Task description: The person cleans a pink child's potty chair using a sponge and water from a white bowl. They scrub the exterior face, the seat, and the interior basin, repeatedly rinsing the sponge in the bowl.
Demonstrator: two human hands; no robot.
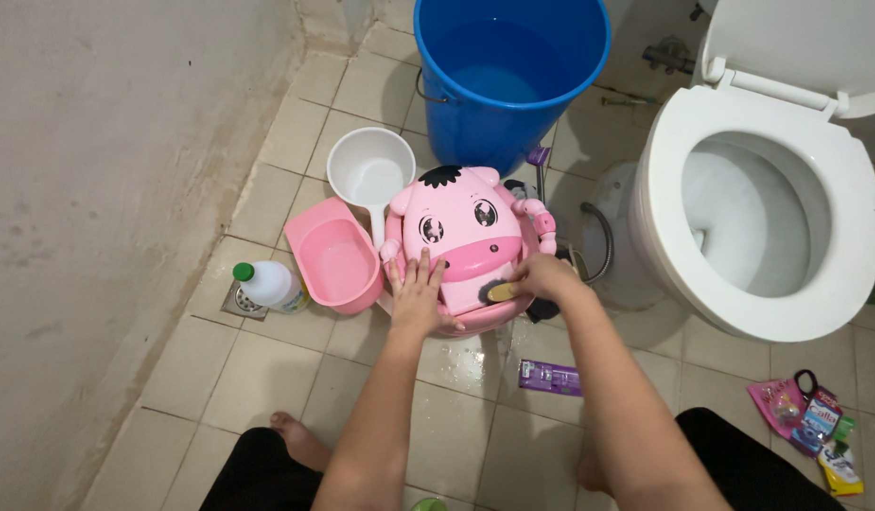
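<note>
A pink cartoon-cow child's potty seat (461,232) lies on the tiled floor in front of me. My left hand (417,293) rests flat on its lower left edge, fingers spread. On its lower right edge, my right hand (542,277) grips a small brush (500,290) with a tan handle, its bristles against the pink plastic. My forearms reach in from the bottom of the view, over my knees in black clothing.
A blue bucket (509,71) of water stands behind the potty. A white dipper (370,170), a pink basin (332,255) and a white bottle (270,283) with a green cap sit at left by a floor drain. A white toilet (759,203) is at right. Sachets (811,426) and a purple pack (549,377) lie on the floor.
</note>
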